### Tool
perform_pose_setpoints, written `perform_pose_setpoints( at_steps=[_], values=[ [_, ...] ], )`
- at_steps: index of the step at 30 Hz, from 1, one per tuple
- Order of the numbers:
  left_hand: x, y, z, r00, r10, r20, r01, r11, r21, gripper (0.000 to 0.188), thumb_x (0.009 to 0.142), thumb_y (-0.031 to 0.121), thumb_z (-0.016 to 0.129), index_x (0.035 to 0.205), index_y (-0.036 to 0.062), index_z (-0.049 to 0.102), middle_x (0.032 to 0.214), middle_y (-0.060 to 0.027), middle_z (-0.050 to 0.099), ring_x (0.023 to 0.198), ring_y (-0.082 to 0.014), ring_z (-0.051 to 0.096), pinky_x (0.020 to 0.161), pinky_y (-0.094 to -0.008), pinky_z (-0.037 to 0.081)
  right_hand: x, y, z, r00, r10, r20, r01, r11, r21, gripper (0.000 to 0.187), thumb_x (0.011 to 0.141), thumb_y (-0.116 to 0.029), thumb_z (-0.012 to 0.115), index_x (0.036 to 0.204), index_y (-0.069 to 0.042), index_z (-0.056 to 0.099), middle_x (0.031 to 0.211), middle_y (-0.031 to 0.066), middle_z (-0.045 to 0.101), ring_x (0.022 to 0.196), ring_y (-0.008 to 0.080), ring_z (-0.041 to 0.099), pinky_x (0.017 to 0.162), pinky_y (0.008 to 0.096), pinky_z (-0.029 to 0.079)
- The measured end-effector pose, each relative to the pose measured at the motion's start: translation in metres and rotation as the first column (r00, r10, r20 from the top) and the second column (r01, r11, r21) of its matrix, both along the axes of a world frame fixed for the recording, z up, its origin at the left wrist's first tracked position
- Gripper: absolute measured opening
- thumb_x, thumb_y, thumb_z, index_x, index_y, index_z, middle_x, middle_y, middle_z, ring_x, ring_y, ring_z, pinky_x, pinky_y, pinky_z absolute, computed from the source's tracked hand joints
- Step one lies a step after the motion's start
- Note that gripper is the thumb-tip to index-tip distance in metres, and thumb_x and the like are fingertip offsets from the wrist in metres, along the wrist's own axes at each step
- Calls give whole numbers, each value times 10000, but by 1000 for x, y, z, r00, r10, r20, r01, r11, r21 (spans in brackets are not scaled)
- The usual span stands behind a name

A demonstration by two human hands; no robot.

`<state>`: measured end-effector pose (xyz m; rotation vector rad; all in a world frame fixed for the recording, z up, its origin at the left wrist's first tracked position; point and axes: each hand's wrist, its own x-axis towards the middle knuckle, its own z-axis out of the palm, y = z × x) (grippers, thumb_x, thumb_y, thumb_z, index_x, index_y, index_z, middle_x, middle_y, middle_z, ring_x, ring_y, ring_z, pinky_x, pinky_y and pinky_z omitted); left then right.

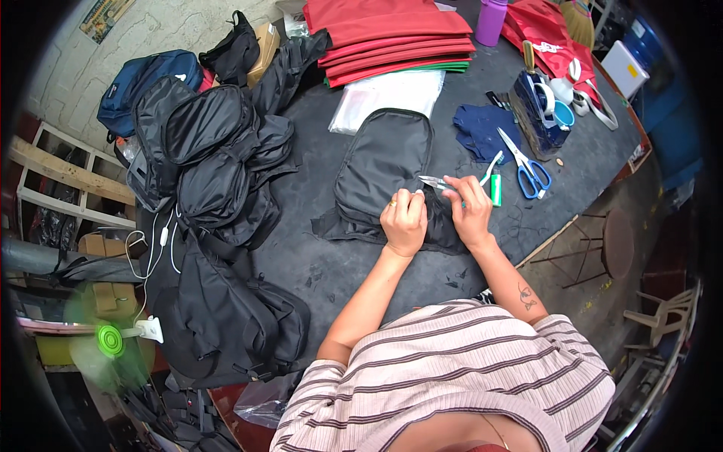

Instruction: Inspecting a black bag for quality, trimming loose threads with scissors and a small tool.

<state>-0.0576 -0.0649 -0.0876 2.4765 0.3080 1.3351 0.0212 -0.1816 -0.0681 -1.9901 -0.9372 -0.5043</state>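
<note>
A black fabric bag (384, 158) with a rounded, piped edge lies flat on the dark table in front of me. My left hand (405, 222) is closed in a pinch at its lower right edge, though the exact bit between the fingertips is hidden. Just beside it, my right hand (468, 209) grips a pair of thread snips (432, 181), whose metal blades point left over the bag's right side. Dark loose fabric bunches beneath both hands. Near the right hand lie a green cylindrical item (495, 190) and blue-handled scissors (532, 175).
Black bags (215, 188) are heaped along the left side. Folded red fabric (399, 34) is stacked at the back, near a purple bottle (491, 21). A tool box (538, 113) and navy cloth (484, 132) sit at right. A green fan (111, 341) spins at lower left.
</note>
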Motion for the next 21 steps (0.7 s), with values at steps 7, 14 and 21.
perform_pose_setpoints(
  at_steps=[7,14,21],
  values=[
    [-2,-1,24,977,-19,-212,-5,994,-113,283,733,110,642,993,41,554,848,-116,477,750,-281,565,614,-367,476,15,-8,-7,981,-145,-127,162,977,137,167,866,-117,562,1013,-45,595,903,106,587,780,291,571,681,355,451],
    [1,17,54,960,-140,-241,36,919,-392,235,760,63,621,989,12,642,860,-114,555,752,-286,589,671,-369,472,60,-35,-10,914,-403,35,391,857,-336,335,821,-219,619,1099,-57,528,1034,164,539,994,341,487,861,447,377],
    [-15,49,82,969,-240,-50,128,667,-734,240,786,-28,584,1020,-21,641,814,-69,548,630,-121,504,616,-234,425,92,-74,-17,779,-476,-409,187,799,-572,392,680,-140,734,967,-12,500,951,216,574,922,384,567,778,451,453]
  ],
)
